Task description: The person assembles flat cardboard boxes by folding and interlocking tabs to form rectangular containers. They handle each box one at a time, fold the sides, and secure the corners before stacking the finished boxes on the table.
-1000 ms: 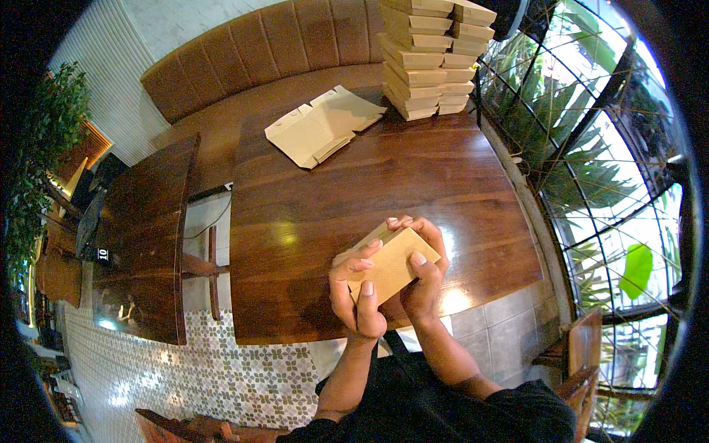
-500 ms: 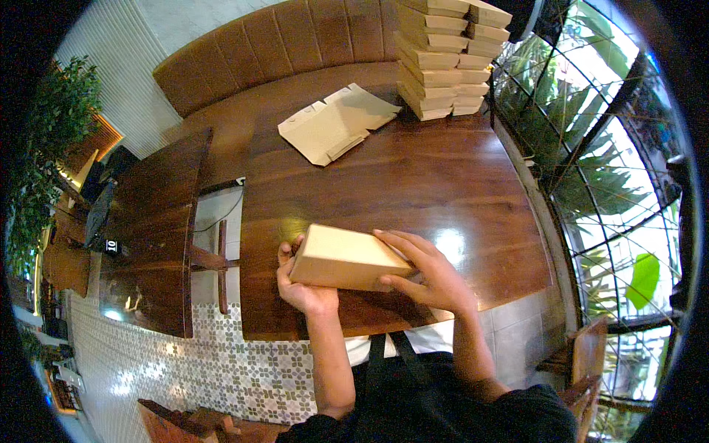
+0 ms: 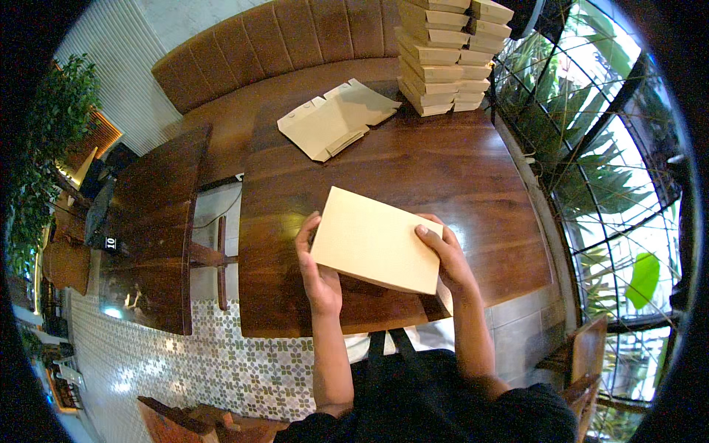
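Observation:
Between my two hands I hold a folded cardboard box (image 3: 378,240), tan and closed, its broad flat face turned up toward me over the near part of the table. My left hand (image 3: 319,269) is closed round its left end, the fingers partly hidden behind it. At the right end my right hand (image 3: 449,255) grips the box, thumb lying on the broad face and the other fingers out of sight behind. Farther off, a flat unfolded cardboard blank (image 3: 336,122) with cut tabs lies on the table.
Two tall stacks of similar cardboard boxes (image 3: 436,77) stand at the table's far right corner. The dark wooden table (image 3: 399,166) borders a brown padded bench (image 3: 281,44) behind and a gridded window (image 3: 591,148) at right. Another table (image 3: 159,229) stands left; a wooden chair (image 3: 587,358) is lower right.
The box has tipped so that its broad face now shows instead of mostly its narrow side. My right hand has shifted its hold, thumb now on that face.

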